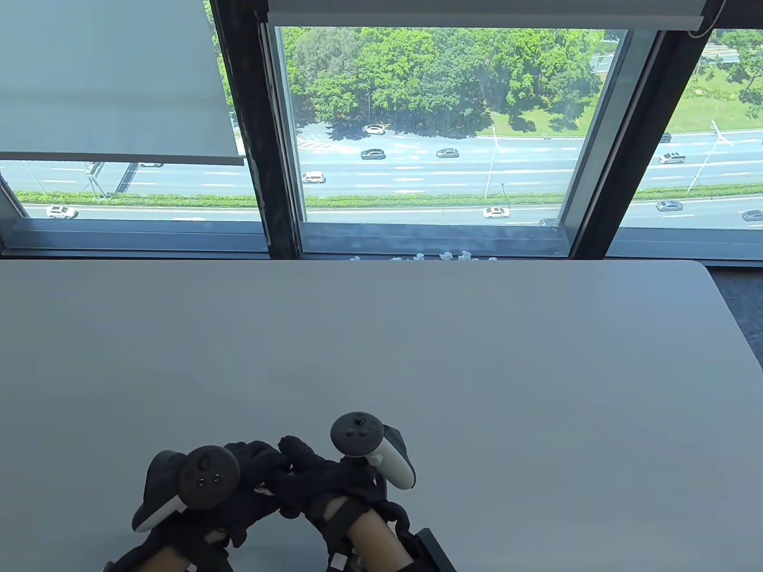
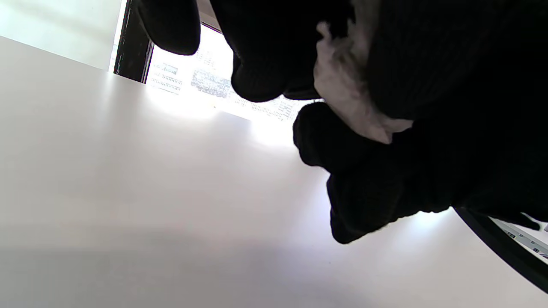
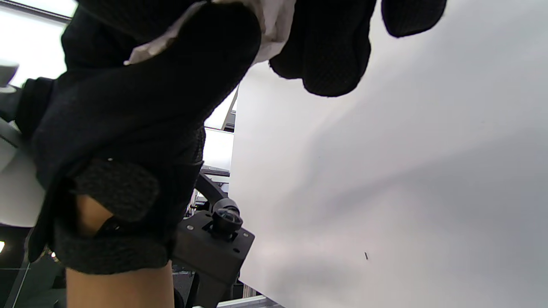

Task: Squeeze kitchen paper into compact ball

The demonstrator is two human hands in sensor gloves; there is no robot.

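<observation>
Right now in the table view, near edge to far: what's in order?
Black-gloved left hand and right hand pressed together → bare grey tabletop → small white crumpled paper bits beyond the far edge → window glass with road and trees outside.

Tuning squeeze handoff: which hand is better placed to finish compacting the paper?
Neither alone, slight edge left. The left hand and right hand are clasped together around the kitchen paper; the left wrist view shows more of the wad between curled fingers.
</observation>
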